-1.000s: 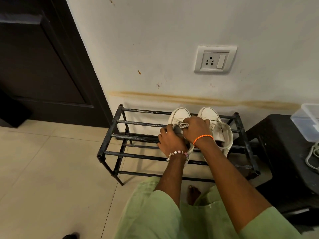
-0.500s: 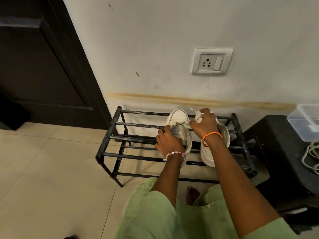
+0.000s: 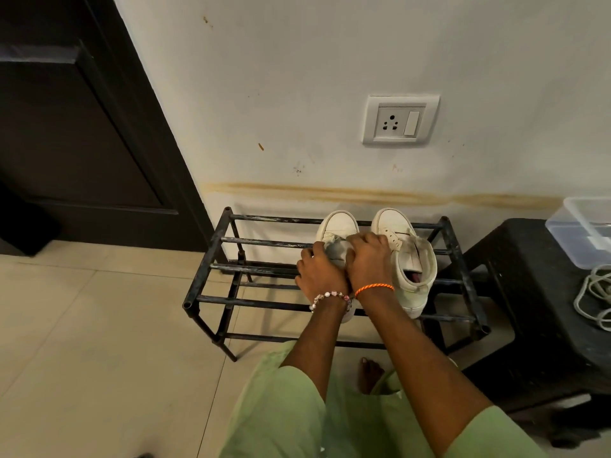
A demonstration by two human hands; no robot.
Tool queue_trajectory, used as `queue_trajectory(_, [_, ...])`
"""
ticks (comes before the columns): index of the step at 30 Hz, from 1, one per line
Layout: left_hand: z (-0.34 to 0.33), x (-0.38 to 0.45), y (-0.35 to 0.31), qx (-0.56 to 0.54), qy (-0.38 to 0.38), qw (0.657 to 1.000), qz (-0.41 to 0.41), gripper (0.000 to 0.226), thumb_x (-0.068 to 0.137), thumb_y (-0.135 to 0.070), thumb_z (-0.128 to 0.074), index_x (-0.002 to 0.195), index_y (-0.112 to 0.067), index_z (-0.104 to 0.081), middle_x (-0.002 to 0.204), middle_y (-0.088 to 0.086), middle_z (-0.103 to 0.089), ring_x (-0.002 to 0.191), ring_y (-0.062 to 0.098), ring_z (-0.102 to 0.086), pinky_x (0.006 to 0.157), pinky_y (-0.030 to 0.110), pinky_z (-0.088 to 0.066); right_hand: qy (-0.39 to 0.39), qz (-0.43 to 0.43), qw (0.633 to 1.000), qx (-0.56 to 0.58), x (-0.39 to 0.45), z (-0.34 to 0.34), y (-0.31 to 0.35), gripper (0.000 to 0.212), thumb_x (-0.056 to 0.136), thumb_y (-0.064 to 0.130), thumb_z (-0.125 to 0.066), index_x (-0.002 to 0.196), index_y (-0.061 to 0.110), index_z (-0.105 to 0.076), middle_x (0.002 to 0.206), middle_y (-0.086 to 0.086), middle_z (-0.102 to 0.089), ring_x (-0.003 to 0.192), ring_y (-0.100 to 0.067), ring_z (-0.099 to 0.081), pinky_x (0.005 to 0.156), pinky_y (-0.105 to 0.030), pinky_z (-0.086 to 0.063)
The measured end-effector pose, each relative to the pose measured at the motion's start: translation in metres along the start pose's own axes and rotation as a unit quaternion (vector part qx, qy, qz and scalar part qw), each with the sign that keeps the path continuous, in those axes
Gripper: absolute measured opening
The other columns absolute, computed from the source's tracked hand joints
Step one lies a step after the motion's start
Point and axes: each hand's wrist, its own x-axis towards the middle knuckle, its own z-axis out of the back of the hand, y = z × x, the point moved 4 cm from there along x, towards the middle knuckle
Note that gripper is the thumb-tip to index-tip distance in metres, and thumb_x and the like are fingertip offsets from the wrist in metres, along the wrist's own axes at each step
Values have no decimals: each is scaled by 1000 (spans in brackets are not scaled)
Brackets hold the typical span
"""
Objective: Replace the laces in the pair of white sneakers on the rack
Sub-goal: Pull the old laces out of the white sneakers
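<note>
We see both white sneakers on the top bars of the black rack (image 3: 211, 269), toes toward the far wall. Our left hand (image 3: 319, 272) and right hand (image 3: 367, 259) curl their grip round the left sneaker (image 3: 338, 226). The right sneaker (image 3: 413, 259) stands just beside it. On the dark table (image 3: 529, 309) at right sits a clear plastic box (image 3: 585, 233), contents unclear, with a pale cord (image 3: 591, 295) nearer us.

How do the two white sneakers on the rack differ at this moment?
The left sneaker is mostly covered by both hands, left hand and right hand, working at its tongue; the right sneaker is untouched. The left sneaker's opening is hidden, while the right sneaker's opening gapes, with bare eyelets showing. Both are white and sit toes to the wall on the black rack.
</note>
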Motion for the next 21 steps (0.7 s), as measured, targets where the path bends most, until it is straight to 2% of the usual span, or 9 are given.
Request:
queue_trajectory(2, [-1, -1, -2, -2, 3, 1000, -2, 41, 92, -22, -49, 132, -18, -45, 134, 7, -47, 124, 28, -43, 94, 42, -39, 54, -89, 995, 10, 3, -3, -12, 22, 88, 9, -54, 103, -1, -67, 105, -22, -64, 100, -40, -56, 82, -37, -42])
queue_trajectory(3, [-2, -1, -2, -3, 4, 1000, -1, 42, 92, -25, -50, 132, -17, -45, 134, 8, -47, 124, 28, -43, 94, 42, -39, 62, -121, 990, 19, 2, -5, -16, 24, 92, 15, -52, 104, -2, -65, 105, -23, -64, 101, -38, -57, 81, -36, -41])
queue_trajectory(6, [-4, 1, -2, 15, 17, 1000, -12, 47, 90, -34, -54, 132, -18, -43, 134, 8, -46, 123, 28, -43, 94, 42, -38, 46, -171, 983, 47, -4, -5, -13, 27, 94, 17, -48, 103, -4, -63, 104, -24, -64, 99, -37, -58, 79, -35, -41])
queue_trajectory(8, [-2, 6, -5, 58, 12, 997, -56, 51, 89, -37, -55, 135, -19, -39, 134, 8, -44, 122, 28, -43, 93, 42, -38, 15, -188, 979, 70, -7, -3, -9, 27, 94, 14, -48, 107, -4, -63, 108, -24, -60, 101, -37, -55, 81, -35, -38])
queue_trajectory(10, [2, 14, -13, 106, -7, 985, -133, 51, 90, -37, -53, 137, -22, -39, 134, 8, -41, 121, 28, -41, 92, 42, -36, -3, -197, 976, 90, -8, -4, -9, 26, 93, 12, -49, 107, -4, -64, 109, -25, -56, 100, -38, -54, 81, -36, -38])
queue_trajectory(13, [2, 31, -26, 179, 36, 955, -233, 37, 94, -30, -48, 129, -22, -52, 134, 9, -42, 125, 28, -37, 95, 42, -34, -8, -208, 973, 103, -7, -5, -12, 26, 92, 12, -49, 104, -5, -64, 106, -25, -56, 97, -39, -54, 80, -36, -37])
queue_trajectory(16, [-3, 43, -33, 168, 94, 952, -238, 29, 92, -25, -50, 118, -18, -61, 127, 12, -46, 123, 30, -39, 94, 44, -36, -18, -226, 967, 115, -10, -4, -13, 26, 92, 13, -49, 103, -4, -65, 107, -25, -56, 98, -37, -54, 80, -34, -36])
queue_trajectory(21, [-11, 47, -42, 234, 70, 932, -268, 30, 93, -27, -48, 120, -15, -56, 123, 11, -53, 115, 32, -49, 91, 42, -38, -28, -240, 964, 114, -12, -7, -15, 27, 95, 16, -47, 107, -1, -64, 109, -22, -56, 102, -34, -52, 83, -34, -35])
